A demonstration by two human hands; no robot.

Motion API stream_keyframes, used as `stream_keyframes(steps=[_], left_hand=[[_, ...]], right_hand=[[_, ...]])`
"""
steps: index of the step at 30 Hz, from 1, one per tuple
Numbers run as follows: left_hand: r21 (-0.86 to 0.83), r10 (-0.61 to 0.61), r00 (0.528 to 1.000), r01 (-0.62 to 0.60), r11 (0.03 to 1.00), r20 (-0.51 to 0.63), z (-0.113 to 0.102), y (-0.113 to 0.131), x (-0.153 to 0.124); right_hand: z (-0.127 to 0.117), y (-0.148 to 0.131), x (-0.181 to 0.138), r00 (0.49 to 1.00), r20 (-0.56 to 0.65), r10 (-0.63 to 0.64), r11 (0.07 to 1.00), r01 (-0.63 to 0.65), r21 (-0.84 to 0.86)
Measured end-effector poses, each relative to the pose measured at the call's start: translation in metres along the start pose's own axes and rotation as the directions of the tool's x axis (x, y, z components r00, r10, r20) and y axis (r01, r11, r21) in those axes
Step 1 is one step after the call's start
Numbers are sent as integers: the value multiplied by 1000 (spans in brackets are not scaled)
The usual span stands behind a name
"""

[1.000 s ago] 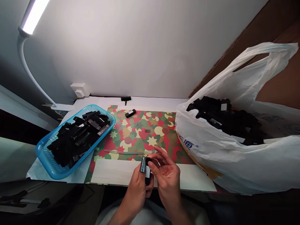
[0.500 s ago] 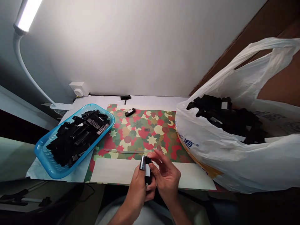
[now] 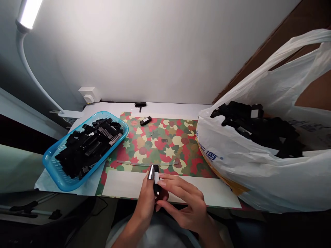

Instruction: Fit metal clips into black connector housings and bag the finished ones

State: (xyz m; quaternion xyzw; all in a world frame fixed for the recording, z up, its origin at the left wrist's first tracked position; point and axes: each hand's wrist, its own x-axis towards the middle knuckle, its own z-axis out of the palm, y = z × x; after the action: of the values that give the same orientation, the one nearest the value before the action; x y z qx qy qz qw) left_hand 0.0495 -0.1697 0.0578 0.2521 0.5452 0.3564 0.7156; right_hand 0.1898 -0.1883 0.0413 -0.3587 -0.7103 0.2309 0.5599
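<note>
My left hand [image 3: 145, 199] is closed around a small black plastic piece with a white label [image 3: 156, 187], held upright above the table's front edge. A pointed metal cap [image 3: 151, 173] covers its thumb tip and lies along the piece's left side. My right hand [image 3: 191, 205] has its fingers stretched out, the fingertips against the label side and the thumb lower down, apart from them. Beyond my hands a thin clear strip [image 3: 144, 164] lies across the patterned mat. Farther back on the mat are a small flat dark piece [image 3: 164, 140] and a labelled black piece [image 3: 145, 121].
On the left a blue basket [image 3: 53, 177] holds many black plastic parts. A white plastic bag [image 3: 232, 172] with more black parts stands at the right. Another black piece [image 3: 140, 104] lies near the wall. A lit lamp [image 3: 28, 15] leans in at upper left.
My right fingers have come off the top of the black piece and straightened along its label side. The left hand still holds it, now slightly farther left in view.
</note>
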Motion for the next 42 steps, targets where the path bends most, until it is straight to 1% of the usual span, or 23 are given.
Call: stream_keyframes(steps=[2,4,7,10,14,17,20,22,25,28,33,38,42], left_hand=[[-15,-10,998,9,1000,-70,0,-1,-1],[-15,-17,992,15,1000,-124,0,-1,-2],[-2,-53,984,53,999,-169,1,0,-3],[-6,-70,981,70,998,-181,2,3,-5],[-7,-94,985,94,996,-142,3,6,-8],[-15,-80,987,79,997,-138,2,4,-8],[-39,-32,989,26,999,-143,0,0,-7],[-27,-26,991,23,999,-131,-1,0,-6],[-21,-28,992,25,999,-126,-2,1,-5],[-71,-4,991,-6,997,-134,1,6,-5],[-96,-1,998,-5,995,-67,7,12,-5],[-119,-3,989,-15,993,-146,7,10,-4],[-87,-19,988,6,996,-154,5,8,-4]], right_hand=[[0,1,0,1000,17,-5,1000,5,5],[1,1,1,1000,0,-25,1000,25,-1],[3,0,2,997,-32,-76,997,75,-19],[4,-2,3,992,-60,-110,993,108,-35],[9,-6,2,985,-130,-115,993,112,-32],[15,-7,-1,979,-195,-56,998,59,8],[23,-6,-6,966,-250,71,993,-46,105],[28,-5,-9,954,-264,142,980,-99,170],[32,-5,-10,945,-254,207,962,-148,231],[31,-6,-9,948,-228,221,956,-165,244],[22,-4,-10,961,-129,246,960,-224,166],[18,0,-10,974,-47,223,974,-220,61],[15,-1,-7,977,-35,213,977,-212,19]])
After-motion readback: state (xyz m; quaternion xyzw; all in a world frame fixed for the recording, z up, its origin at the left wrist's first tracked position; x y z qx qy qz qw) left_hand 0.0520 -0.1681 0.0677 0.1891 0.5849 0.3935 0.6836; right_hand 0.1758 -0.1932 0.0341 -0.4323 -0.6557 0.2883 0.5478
